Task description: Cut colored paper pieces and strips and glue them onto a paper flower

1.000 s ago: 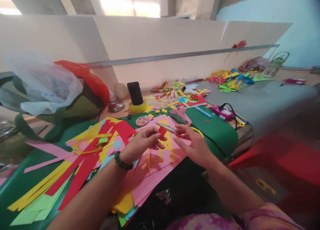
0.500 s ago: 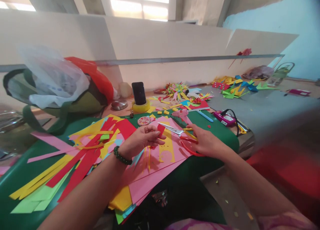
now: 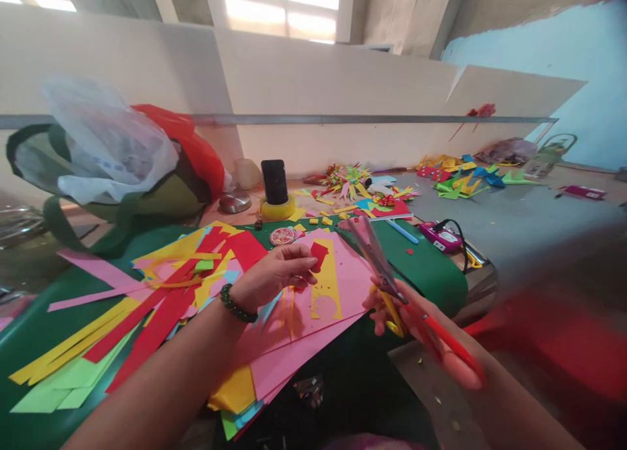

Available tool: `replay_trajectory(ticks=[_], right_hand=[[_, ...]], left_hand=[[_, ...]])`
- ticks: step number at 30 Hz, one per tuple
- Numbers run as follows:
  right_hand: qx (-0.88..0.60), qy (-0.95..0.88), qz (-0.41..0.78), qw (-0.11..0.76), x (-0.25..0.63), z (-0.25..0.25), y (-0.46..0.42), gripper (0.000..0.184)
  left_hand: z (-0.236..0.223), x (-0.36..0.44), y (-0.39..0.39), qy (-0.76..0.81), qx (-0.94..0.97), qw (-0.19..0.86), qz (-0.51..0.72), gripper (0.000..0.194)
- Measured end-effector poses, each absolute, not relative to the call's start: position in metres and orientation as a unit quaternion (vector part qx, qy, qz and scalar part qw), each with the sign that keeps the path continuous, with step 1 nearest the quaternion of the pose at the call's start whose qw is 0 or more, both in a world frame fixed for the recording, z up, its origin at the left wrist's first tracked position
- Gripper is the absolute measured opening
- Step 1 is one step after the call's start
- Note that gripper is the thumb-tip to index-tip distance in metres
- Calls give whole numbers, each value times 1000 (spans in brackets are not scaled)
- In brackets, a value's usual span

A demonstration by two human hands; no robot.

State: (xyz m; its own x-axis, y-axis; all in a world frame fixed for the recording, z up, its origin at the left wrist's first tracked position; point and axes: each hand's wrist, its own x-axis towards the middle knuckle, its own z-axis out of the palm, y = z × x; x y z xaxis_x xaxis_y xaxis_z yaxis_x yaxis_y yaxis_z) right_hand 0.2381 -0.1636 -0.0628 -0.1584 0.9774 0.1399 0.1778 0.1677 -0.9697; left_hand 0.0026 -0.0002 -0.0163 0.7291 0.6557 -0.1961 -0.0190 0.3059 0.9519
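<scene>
Between thumb and fingers, my left hand [image 3: 284, 270] pinches a small piece of red paper [image 3: 319, 257]. My right hand [image 3: 411, 309] holds a pair of scissors [image 3: 377, 257] with red and yellow handles; the blades point up and away, blurred by motion and apart from the red piece. Under both hands lie stacked pink sheets [image 3: 274, 365]. A yellow paper strip [image 3: 327, 283] with a round cut-out and small scraps rests on them. A heap of red strips [image 3: 157, 332] and other coloured paper lies left of my left hand.
A phone [image 3: 274, 182] stands in a roll of yellow tape [image 3: 277, 208] at the back. A bag [image 3: 166, 195] with plastic in it is at left. A purple device [image 3: 441, 238], a light-blue stick [image 3: 402, 232] and folded paper pieces [image 3: 460, 179] lie to the right.
The scissors have swung away from the red paper, toward the right and upward, turning in my right hand. My left hand keeps its pinch on the red piece and has barely moved.
</scene>
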Motion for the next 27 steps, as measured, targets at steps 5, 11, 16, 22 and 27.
replay_trajectory(ticks=[5,11,16,22,27], right_hand=[[-549,-625,415,369,243,-54,-174,112],[-596,-632,390,306,235,-49,-182,106],[-612,-625,382,299,231,-43,-184,101],[-601,-625,394,304,233,-44,-185,90],[-594,-620,416,299,232,-43,-183,83]], left_hand=[[-14,3,-2,285,561,748,210,38],[-16,6,-3,278,591,739,162,37],[-19,6,-2,284,591,740,153,41],[-18,8,-4,264,601,739,150,39],[-23,8,-3,264,605,736,152,37]])
